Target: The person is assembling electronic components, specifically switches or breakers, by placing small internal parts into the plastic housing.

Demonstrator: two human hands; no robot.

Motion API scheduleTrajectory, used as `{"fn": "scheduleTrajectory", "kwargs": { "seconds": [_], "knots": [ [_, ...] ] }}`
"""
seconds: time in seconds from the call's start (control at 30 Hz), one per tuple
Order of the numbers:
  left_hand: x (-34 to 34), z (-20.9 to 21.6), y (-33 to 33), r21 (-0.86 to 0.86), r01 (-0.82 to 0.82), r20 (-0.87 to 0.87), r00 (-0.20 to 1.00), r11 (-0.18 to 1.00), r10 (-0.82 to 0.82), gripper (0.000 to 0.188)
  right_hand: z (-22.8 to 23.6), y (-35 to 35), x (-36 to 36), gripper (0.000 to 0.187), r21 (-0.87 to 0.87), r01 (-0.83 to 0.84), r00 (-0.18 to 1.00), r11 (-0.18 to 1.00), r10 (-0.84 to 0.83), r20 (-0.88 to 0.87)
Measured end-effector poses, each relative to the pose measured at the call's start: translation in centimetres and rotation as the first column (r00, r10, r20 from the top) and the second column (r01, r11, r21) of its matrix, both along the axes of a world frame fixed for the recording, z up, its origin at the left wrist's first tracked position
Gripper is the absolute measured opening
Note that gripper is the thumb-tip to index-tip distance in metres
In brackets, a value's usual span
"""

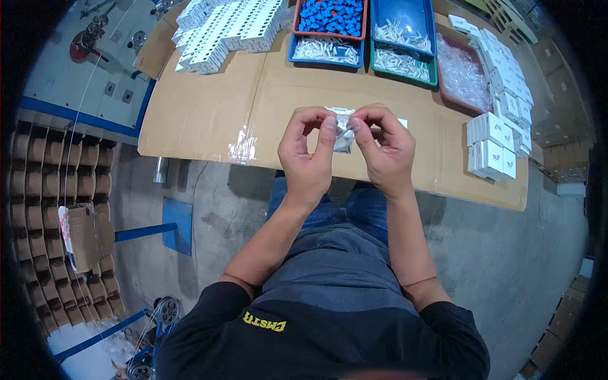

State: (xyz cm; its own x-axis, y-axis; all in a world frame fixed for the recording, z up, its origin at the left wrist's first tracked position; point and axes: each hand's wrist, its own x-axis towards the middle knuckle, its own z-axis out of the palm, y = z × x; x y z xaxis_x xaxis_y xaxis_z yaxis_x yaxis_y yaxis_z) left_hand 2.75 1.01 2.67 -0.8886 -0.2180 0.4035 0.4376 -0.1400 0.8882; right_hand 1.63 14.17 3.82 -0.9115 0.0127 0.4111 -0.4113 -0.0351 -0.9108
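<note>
Above the near edge of the cardboard-topped table, my left hand (305, 152) and my right hand (387, 152) meet with thumbs and forefingers pinched. Between them is a small clear plastic bag (342, 144), gripped at its upper part by both hands. Something greyish shows through the bag, too small to make out. A small white piece (340, 111) shows just behind the fingertips, and part of another white item (403, 123) sticks out beside my right hand.
Beyond my hands stand a red tray (365, 25) of blue plastic parts, blue trays (405, 16) and a green tray (405, 82) with white parts, and a reddish tray (465, 109) of clear bags. White boxes are stacked far left (234, 38) and at right (491, 152).
</note>
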Motion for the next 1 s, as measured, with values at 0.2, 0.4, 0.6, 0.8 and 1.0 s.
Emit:
{"fn": "scheduleTrajectory", "kwargs": {
  "seconds": [0.2, 0.4, 0.6, 0.8, 1.0],
  "knots": [
    [0.8, 0.2, 0.5, 0.11, 0.013, 0.103, 0.994, 0.994, -0.025, 0.018, -0.9, -0.4, -0.1, 0.009, -0.012, 0.006, 1.0, 1.0, -0.007, -0.015],
    [0.6, 0.5, 0.8, 0.112, 0.018, 0.121, 0.992, 0.994, -0.032, 0.016, -0.9, 0.2, 0.0, 0.009, -0.016, 0.004, 1.0, 1.0, -0.004, 0.009],
    [0.7, 0.4, 0.9, 0.085, 0.017, 0.096, 0.995, 0.996, -0.025, 0.014, -0.9, 0.3, 0.1, 0.01, -0.092, -0.04, 0.998, 0.995, 0.045, 0.049],
    [0.3, 0.1, 0.9, 0.043, 0.028, 0.088, 0.996, 0.999, -0.031, 0.013, -1.4, 0.7, -0.5, 0.008, -0.033, -0.05, 0.998, 0.998, 0.051, 0.045],
    [-0.3, -0.6, 1.0, 0.028, 0.025, 0.097, 0.995, 0.999, -0.027, 0.014, -1.8, 0.4, -1.0, 0.007, -0.001, -0.009, 1.0, 1.0, 0.009, -0.002]
  ]
}}
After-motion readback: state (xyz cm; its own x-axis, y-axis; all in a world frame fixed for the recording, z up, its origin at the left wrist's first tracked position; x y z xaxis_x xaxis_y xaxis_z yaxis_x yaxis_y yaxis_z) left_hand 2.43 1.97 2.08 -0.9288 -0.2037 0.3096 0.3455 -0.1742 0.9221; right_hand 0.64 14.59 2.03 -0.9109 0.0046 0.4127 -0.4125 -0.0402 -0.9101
